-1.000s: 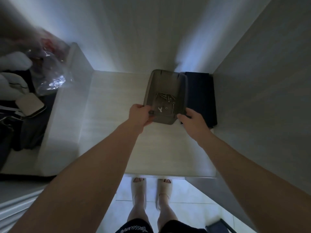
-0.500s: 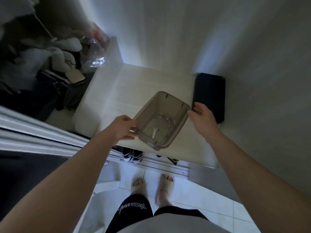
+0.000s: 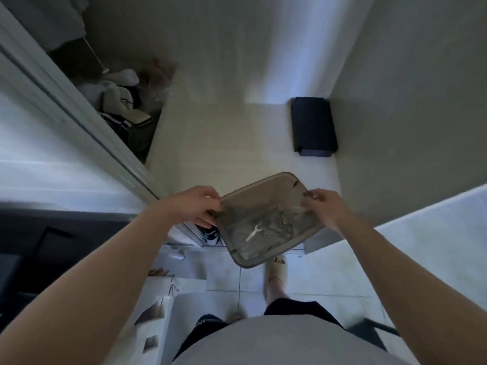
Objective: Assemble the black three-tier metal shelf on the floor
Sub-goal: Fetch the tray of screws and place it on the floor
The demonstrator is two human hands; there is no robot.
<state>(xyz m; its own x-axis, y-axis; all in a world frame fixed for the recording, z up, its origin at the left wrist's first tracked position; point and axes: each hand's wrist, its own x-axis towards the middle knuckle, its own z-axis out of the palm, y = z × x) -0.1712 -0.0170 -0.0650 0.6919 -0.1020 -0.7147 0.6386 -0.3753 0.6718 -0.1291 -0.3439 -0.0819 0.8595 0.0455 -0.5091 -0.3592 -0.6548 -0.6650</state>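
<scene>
Nearest, a pale tile floor (image 3: 329, 275) with a beige slipper (image 3: 277, 268) on it and a thin black metal bar (image 3: 379, 328) at lower right. Above it, a taupe rectangular plastic tray (image 3: 253, 196) is held in the air. The left hand (image 3: 196, 206) has its grip curled over the left rim, and the right hand (image 3: 324, 206) has its grip pinching the right rim. Inside lie a small silver wrench (image 3: 253, 232) and loose screws (image 3: 286, 225). Beyond, a white shelf board (image 3: 224, 143) carries a black rectangular box (image 3: 312, 130), well apart from the tray.

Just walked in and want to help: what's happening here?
A standing person grips a grey plastic bin by its opposite rims, left hand on one side, right hand on the other. A small wrench and some loose screws lie in it. The bin juts past the front of a pale ledge, where a black box sits farther back.
</scene>
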